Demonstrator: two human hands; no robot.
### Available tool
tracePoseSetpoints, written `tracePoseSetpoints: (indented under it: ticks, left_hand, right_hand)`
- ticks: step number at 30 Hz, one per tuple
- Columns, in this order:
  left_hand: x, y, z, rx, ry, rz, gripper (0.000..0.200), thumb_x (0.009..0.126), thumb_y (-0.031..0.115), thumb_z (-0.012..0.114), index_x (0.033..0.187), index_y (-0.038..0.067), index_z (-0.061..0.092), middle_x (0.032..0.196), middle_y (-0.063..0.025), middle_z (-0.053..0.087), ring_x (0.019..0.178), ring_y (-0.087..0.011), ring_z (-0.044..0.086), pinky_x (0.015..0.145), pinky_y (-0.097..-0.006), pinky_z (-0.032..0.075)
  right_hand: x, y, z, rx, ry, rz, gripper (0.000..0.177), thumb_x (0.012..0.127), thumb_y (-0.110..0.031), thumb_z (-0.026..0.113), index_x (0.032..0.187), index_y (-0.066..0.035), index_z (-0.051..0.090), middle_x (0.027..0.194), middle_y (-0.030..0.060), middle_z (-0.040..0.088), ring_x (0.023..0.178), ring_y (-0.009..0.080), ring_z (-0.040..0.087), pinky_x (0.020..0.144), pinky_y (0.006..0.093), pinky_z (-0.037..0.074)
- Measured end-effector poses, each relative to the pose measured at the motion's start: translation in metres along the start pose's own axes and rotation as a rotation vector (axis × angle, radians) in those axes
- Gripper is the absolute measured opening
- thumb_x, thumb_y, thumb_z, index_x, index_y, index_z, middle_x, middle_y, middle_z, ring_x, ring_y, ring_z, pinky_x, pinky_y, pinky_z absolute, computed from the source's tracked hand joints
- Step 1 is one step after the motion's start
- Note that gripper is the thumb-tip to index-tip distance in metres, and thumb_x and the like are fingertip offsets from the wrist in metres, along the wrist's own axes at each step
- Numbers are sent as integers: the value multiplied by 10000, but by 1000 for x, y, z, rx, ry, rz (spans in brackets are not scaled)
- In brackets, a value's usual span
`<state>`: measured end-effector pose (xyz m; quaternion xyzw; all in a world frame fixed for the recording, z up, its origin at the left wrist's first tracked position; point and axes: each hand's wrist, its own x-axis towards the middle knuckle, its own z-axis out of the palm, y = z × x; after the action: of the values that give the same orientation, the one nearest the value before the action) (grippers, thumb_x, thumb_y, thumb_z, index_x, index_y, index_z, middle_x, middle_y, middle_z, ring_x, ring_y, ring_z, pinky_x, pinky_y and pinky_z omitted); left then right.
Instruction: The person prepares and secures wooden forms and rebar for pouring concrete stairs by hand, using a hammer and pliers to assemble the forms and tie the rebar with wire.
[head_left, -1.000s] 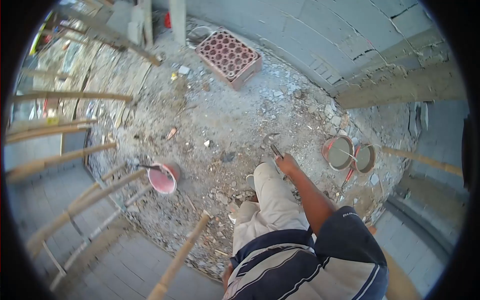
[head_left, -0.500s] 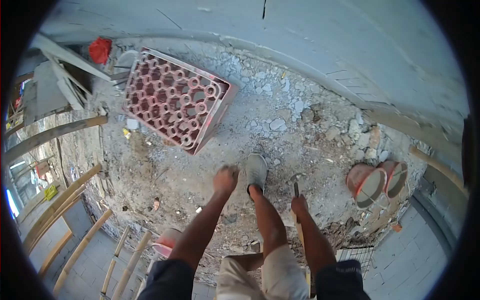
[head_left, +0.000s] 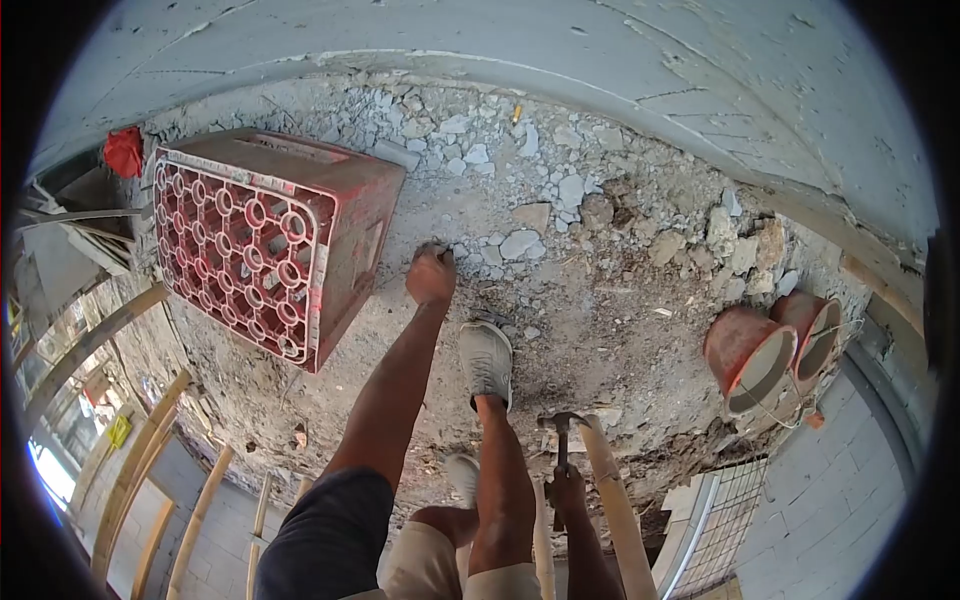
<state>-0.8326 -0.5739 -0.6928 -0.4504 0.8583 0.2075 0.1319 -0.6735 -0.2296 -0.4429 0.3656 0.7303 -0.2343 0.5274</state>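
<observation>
My left hand [head_left: 431, 277] is stretched forward, low over the dusty ground, between the red plastic crate [head_left: 345, 225] and some loose rubble chips [head_left: 519, 244]. Its fingers are curled closed; whatever may be in them is too small to make out. In my right hand [head_left: 568, 492] is a claw hammer [head_left: 562, 452], gripped by its dark handle with the head pointing away from me. A bamboo pole [head_left: 612, 490] stands close beside that hand. The crate rests on its side, its ringed grid facing left.
Two red buckets [head_left: 738, 350] lie tipped at the right, near larger rubble [head_left: 742, 252]. Along the far side runs a grey wall [head_left: 480, 40]. Bamboo poles [head_left: 140, 460] rise at the lower left. A wire mesh [head_left: 722, 520] is at the lower right. My shoe [head_left: 487, 358] is on the dirt.
My left hand has reached forward towards the rubble beside the crate. The right hand has drawn back with the hammer. The view has shifted, and a second shoe shows.
</observation>
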Motion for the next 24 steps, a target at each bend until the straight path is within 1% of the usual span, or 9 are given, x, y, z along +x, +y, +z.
tracePoseSetpoints:
  ticks: [1, 5, 8, 9, 12, 14, 16, 22, 24]
  left_hand:
    - [3, 2, -2, 53, -71, -64, 194, 777, 298, 641, 865, 136, 703, 906, -118, 691, 834, -337, 664, 720, -450, 528]
    - [19, 1, 0, 110, -122, -45, 230, 760, 319, 654, 879, 133, 717, 905, -139, 699, 847, -334, 672, 733, -443, 535]
    - [13, 4, -8, 95, -124, -82, 255, 755, 338, 660, 893, 129, 710, 889, -145, 697, 841, -342, 671, 741, -442, 537]
    - [9, 0, -7, 107, -105, -23, 252, 764, 330, 658, 900, 124, 704, 922, -144, 694, 850, -340, 669, 746, -438, 538]
    - [-5, -5, -1, 139, -91, 110, 245, 784, 312, 650, 917, 110, 684, 984, -141, 680, 865, -333, 665, 749, -434, 538]
    - [-7, -23, 7, 167, -77, 153, 241, 795, 301, 645, 927, 100, 670, 1013, -139, 670, 873, -328, 663, 747, -434, 537]
    - [-8, -40, 16, 119, -39, 364, 224, 810, 287, 640, 922, 93, 649, 1028, -129, 652, 878, -327, 660, 732, -440, 535]
    - [-4, -45, -2, 151, -195, 455, 275, 846, 249, 565, 997, 25, 611, 1042, -154, 627, 845, -358, 654, 717, -472, 535]
    - [-15, -54, -14, 47, -50, 628, 344, 873, 253, 538, 1074, -22, 591, 1056, -218, 612, 867, -383, 646, 732, -474, 532]
  right_hand:
    - [-4, 7, 1, 98, -86, 113, 271, 931, -280, 491, 864, -21, 533, 591, 78, 517, 463, 198, 529, 444, 382, 417]
    - [-10, 48, 23, 222, -130, 56, 255, 929, -271, 483, 858, -31, 532, 578, 71, 497, 439, 198, 514, 435, 384, 419]
    - [-42, 35, 32, 55, -76, -39, 267, 942, -253, 497, 847, -9, 550, 624, 113, 541, 543, 235, 556, 531, 419, 445]
    - [-51, 31, 38, 36, -52, 11, 273, 944, -256, 498, 925, 0, 594, 758, 172, 611, 701, 259, 617, 623, 406, 464]
    - [-34, 113, 82, 20, 7, -80, 261, 914, -276, 517, 969, -35, 601, 860, 198, 634, 796, 357, 629, 690, 437, 489]
    - [-41, 125, 104, 73, 22, -146, 264, 898, -264, 543, 1001, -28, 601, 869, 193, 644, 818, 341, 644, 708, 422, 494]
    - [-45, 128, 121, 84, 27, -119, 271, 899, -264, 535, 1008, -25, 603, 884, 198, 643, 837, 353, 638, 725, 430, 494]
    - [-70, 138, 163, 96, 27, -74, 295, 904, -263, 509, 1029, -16, 609, 929, 211, 639, 894, 388, 620, 774, 454, 493]
    - [-83, 142, 175, 121, 39, -68, 304, 905, -263, 500, 1036, -12, 611, 945, 215, 637, 913, 400, 614, 790, 462, 493]
